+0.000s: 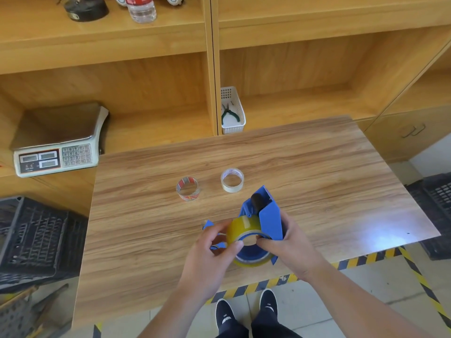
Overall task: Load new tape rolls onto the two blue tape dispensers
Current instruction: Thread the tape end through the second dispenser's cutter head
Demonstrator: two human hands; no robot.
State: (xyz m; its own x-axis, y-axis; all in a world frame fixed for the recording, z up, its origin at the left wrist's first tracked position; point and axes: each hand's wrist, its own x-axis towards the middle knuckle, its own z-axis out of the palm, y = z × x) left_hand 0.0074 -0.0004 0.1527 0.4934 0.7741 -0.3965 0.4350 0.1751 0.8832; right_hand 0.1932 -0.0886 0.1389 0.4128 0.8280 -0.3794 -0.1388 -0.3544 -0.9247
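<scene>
Head view looks down past a wooden shelf unit [156, 93] onto a wood-grain table [317, 172]. On the shelf's lower level sit a weighing scale [58, 142] at left and a white basket [233, 111] with green-handled pliers [228, 113] near the divider.

Near the table's front edge, the right hand [290, 242] is closed around the body of a blue tape dispenser [264, 215], which is held tilted above the table with its black roller pointing away. The left hand [210, 254] has its grip closed on a yellowish tape roll [244, 230], thumb on the roll's near rim, fingers behind. The roll sits around the dispenser's blue hub, directly between the two hands. Part of a second blue dispenser [208, 225] shows behind the left fingers, mostly hidden.

Farther back on the table, well apart from the hands, lie two smaller rolls: a clear roll with a red-printed core [187, 189] and a pale roll [232, 180] just to its right.
</scene>
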